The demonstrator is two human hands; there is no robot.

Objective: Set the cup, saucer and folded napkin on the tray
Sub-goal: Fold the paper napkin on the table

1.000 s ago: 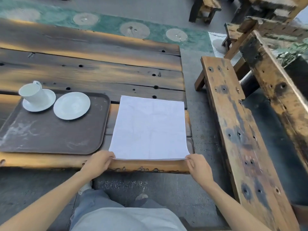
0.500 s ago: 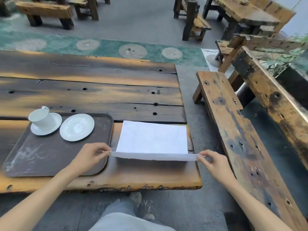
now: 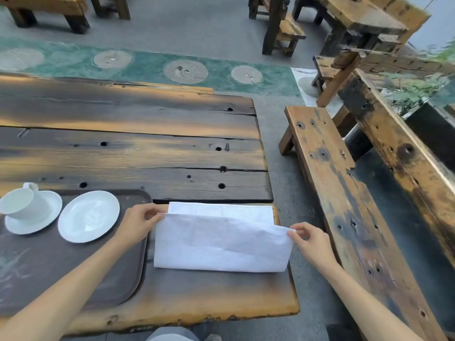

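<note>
A white napkin (image 3: 221, 242) lies on the wooden table (image 3: 147, 148) just right of a dark brown tray (image 3: 73, 274). Its near half is folded over toward the far edge. My left hand (image 3: 140, 223) pinches the folded layer's left corner, over the tray's right rim. My right hand (image 3: 311, 242) pinches the right corner at the table's right edge. A white cup (image 3: 22, 203) stands on a white saucer (image 3: 48, 217) at the tray's far left. A second, bare white saucer (image 3: 88, 216) sits beside it on the tray.
A long wooden bench (image 3: 344, 205) runs along the table's right side, with a heavy wooden rail (image 3: 403, 153) beyond it. More wooden benches and a table (image 3: 357, 18) stand on the grey floor at the back. My knee shows below the table's near edge.
Both hands lifted the napkin's near edge from the table's front and carried it away from me, folding it over. The camera view tilted up and moved closer.
</note>
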